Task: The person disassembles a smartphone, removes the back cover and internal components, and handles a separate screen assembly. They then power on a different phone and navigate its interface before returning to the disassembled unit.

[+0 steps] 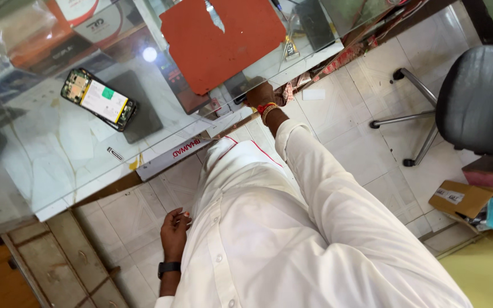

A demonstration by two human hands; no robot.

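While the opened phone point(98, 100) lies back-off on the glass tabletop point(47, 154), well apart from both hands, the left hand point(174, 227) hangs loosely curled, holding nothing; the right hand point(259, 94) seemingly pinches a dark tool point(239, 98) beside the orange mat point(223, 40). Reassembly remains.

Small dark tool point(239, 98) at the glass counter's edge.
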